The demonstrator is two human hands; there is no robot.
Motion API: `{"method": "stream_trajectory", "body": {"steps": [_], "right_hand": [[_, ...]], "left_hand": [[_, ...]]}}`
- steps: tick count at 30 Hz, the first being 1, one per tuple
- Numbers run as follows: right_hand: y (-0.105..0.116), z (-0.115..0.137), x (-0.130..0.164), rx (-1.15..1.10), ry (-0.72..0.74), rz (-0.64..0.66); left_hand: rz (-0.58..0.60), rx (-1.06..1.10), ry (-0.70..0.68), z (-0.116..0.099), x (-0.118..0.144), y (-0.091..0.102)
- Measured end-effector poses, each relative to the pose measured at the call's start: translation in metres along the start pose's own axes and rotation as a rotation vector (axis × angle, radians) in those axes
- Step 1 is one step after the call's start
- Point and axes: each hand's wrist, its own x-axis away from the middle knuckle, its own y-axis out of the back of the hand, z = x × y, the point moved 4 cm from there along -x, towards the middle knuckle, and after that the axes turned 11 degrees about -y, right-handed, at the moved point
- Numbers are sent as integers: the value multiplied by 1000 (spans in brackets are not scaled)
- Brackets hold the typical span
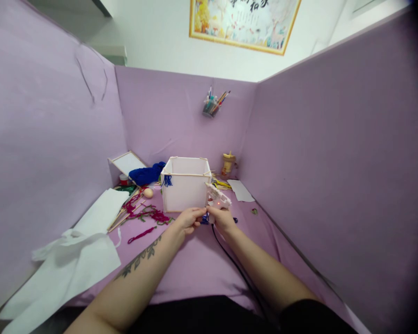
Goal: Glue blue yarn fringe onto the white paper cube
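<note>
My right hand (pixel 225 220) is wrapped round the handle of a whitish glue gun (pixel 218 199), which has a red light and a black cord (pixel 226 250) running down toward me. My left hand (pixel 190 220) is closed in a pinch, its fingertips meeting the right hand's. Dark blue yarn (pixel 205 219) shows at the left fingertips, and more lies just below the hands. Right behind them stands a white open-topped box (pixel 184 195) edged with thin wooden sticks. A blue yarn tassel (pixel 167 180) hangs at its upper left front corner.
Left of the box lie magenta yarn (pixel 156 215), a magenta tassel (pixel 141 235), a blue yarn bundle (pixel 146 174), sticks and white sheets (pixel 90 250). Yellow-handled pliers (pixel 223 184), a white card (pixel 240 190) and a brown cup (pixel 228 164) are at right. Lilac panels (pixel 184 111) enclose the table.
</note>
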Motion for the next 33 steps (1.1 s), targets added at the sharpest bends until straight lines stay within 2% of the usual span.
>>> {"method": "stream_trajectory", "body": {"steps": [4, 9, 16, 27, 30, 33], "right_hand": [[0, 1, 0, 14, -10, -3], [0, 7, 2, 36, 25, 26], [-1, 11, 3, 142, 42, 47], [4, 14, 1, 212, 128, -15], [5, 13, 0, 229, 149, -17], [5, 15, 1, 283, 176, 2]], "left_hand": [[9, -23, -49, -4, 1, -2], [5, -156, -110, -10, 1, 1], [58, -220, -62, -14, 0, 7], [99, -294, -88, -13, 3, 3], [45, -372, -160, -15, -1, 6], [-91, -558, -334, -28, -3, 15]]}}
